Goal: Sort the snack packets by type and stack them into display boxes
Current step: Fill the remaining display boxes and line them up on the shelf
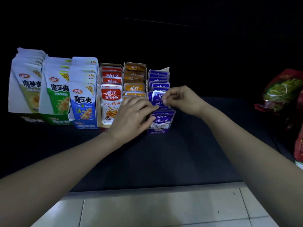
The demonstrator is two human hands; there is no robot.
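Observation:
Several display boxes stand in a row on a dark table. The purple box [157, 131] at the right holds a file of purple packets. My right hand [181, 99] pinches the top edge of a purple packet [157, 103] in the middle of that file. My left hand [133, 114] rests against the left side of the purple box, its fingers curled onto the same packets. Its back covers the front of the orange box [134, 66]. The red box [105, 123] with red packets stands just left of that.
Three taller boxes of white pouches stand at the left: an olive box [31, 119], a green box [55, 121] and a blue box [86, 126]. Large red snack bags [284, 92] lie at the right table edge. Pale floor tiles [164, 208] show below the table's front edge.

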